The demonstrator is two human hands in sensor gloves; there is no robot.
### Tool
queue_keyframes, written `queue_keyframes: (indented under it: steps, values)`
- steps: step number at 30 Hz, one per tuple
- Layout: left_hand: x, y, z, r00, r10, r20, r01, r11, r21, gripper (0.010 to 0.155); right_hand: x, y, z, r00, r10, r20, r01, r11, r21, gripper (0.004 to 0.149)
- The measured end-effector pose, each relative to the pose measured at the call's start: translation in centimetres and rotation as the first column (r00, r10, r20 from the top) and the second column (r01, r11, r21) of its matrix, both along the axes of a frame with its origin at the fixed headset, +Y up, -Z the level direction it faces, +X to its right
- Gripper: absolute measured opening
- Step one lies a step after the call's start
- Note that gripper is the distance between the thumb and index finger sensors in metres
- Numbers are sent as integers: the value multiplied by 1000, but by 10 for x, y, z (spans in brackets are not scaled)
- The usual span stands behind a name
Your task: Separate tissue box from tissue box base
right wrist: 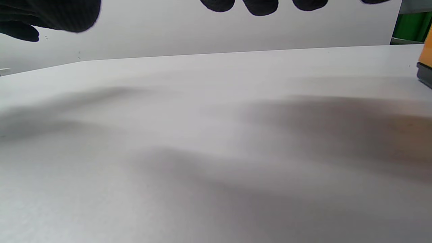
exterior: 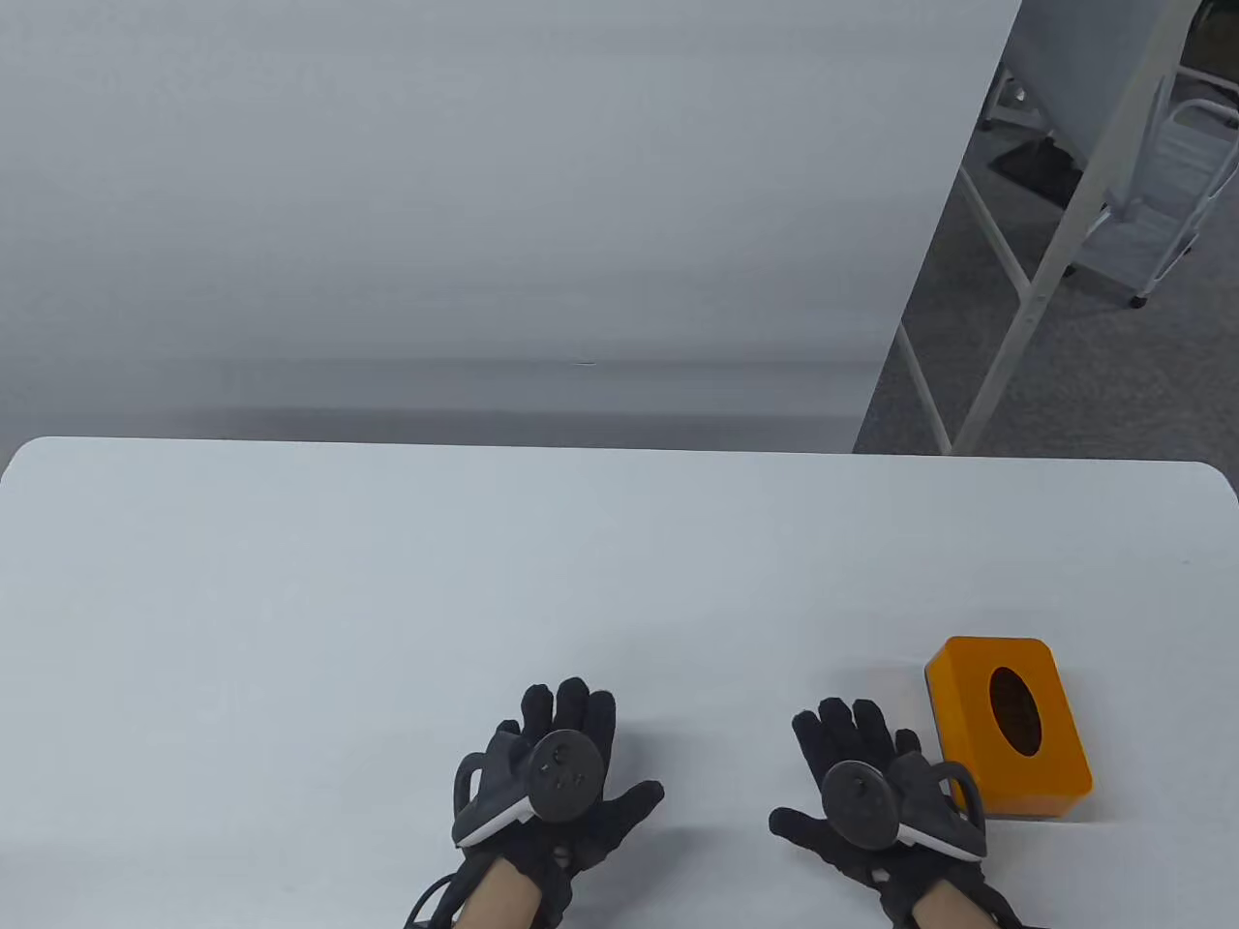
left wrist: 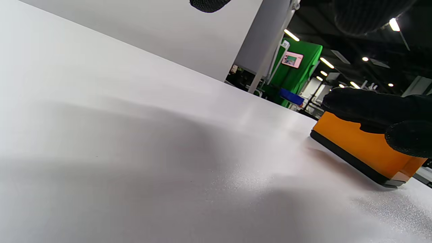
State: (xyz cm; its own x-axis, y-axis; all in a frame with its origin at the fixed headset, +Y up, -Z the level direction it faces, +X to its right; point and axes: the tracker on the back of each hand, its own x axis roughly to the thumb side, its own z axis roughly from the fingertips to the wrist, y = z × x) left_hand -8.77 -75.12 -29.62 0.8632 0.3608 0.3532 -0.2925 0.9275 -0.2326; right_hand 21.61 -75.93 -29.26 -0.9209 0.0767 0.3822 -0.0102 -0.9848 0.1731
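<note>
In the table view, the left hand (exterior: 557, 774) and the right hand (exterior: 871, 789) hover palm-down over the white table (exterior: 387, 600) near its front edge, fingers spread and holding nothing. A round tracker sits on the back of each. The orange tissue box (exterior: 1012, 726) lies just beside the right hand, on its outer side, with its dark oval slot facing up. It sits on its black tissue box base (exterior: 931, 689), which shows only as a thin dark strip at the left end.

In the left wrist view, the box (left wrist: 357, 148) stands at the right on the base (left wrist: 351, 162) — a black band under the orange shell, flat on the table. The right hand's gloved fingers (left wrist: 371, 104) cross in front of the box's top; whether they touch it cannot be told from here.

In the right wrist view, fingertips (right wrist: 260, 6) hang apart along the top edge, clear of the table — and a sliver of the box (right wrist: 427, 50) and base (right wrist: 424, 76) shows at the right edge.
</note>
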Motion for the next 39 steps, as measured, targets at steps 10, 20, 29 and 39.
queue_keyframes:
  steps: [10, 20, 29, 39]
  values:
    - [10, -2, 4, 1000, -5, 28, 5, 1000, -16, 101, 3, 10, 6, 1000, -22, 11, 22, 999, 26, 95]
    - [13, -4, 1, 1000, 7, 22, -7, 1000, -26, 99, 58, 36, -12, 950, -21, 313, -11, 995, 98, 93]
    - [10, -4, 1, 997, 81, 13, -81, 995, -54, 99, 134, 31, -50, 748, 64, 661, -24, 997, -69, 111]
    - [3, -13, -3, 985, 169, -23, -171, 979, -110, 99, 132, 14, -46, 776, 95, 623, -45, 994, -96, 106]
